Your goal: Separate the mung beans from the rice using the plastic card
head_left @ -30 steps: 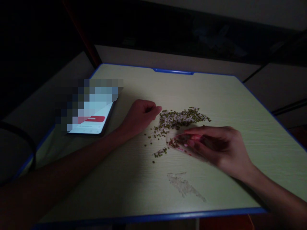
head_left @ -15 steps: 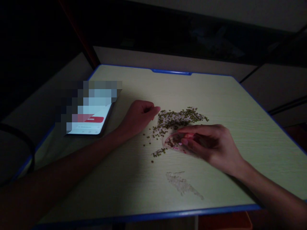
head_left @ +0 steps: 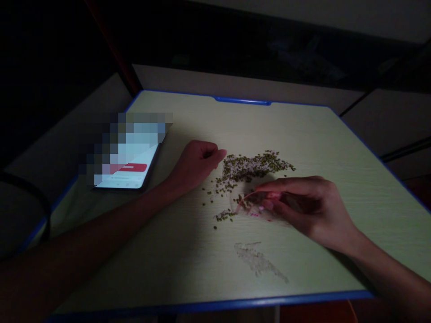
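A heap of green beans mixed with pale grains [head_left: 251, 168] lies in the middle of a light table [head_left: 188, 251] with a blue rim. My left hand [head_left: 197, 163] rests curled in a loose fist just left of the heap, its fingertips close to the beans. My right hand [head_left: 303, 204] is closed on a small clear plastic bag with pink print [head_left: 249, 204], holding its mouth low on the table at the near edge of the heap. A few beans show inside the bag.
A lit phone [head_left: 129, 168] lies on the table's left side. A thin streak of pale grains [head_left: 261, 262] sits near the front edge, and loose beans [head_left: 224, 216] are scattered left of the bag. The surroundings are dark.
My right hand with the bag has shifted slightly and lowered the bag's mouth towards the table. My left hand has stayed where it was.
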The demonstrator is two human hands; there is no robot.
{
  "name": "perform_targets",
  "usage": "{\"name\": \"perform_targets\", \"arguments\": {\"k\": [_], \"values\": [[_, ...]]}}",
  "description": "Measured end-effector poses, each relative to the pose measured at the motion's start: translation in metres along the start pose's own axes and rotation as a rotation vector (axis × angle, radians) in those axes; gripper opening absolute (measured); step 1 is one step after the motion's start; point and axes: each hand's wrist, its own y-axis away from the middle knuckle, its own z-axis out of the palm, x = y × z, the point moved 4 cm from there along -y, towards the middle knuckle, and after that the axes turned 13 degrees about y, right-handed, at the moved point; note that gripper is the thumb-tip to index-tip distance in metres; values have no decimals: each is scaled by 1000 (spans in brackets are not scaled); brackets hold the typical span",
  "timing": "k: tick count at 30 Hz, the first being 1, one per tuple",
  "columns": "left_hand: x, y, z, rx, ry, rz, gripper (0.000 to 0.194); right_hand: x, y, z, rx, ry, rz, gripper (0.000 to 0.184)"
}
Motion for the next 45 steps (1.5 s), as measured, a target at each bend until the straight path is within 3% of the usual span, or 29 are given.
{"name": "perform_targets", "arguments": {"k": [10, 18, 45], "values": [[0, 0, 0, -6, 32, -13, 36, 0, -2, -3, 29, 62, 15, 22], [0, -1, 0, -2, 31, -16, 36, 6, -1, 5, -25, -5, 53, 23], [0, -1, 1, 2, 28, 33, 35, 0, -3, 5, -143, 19, -109, 22]]}}
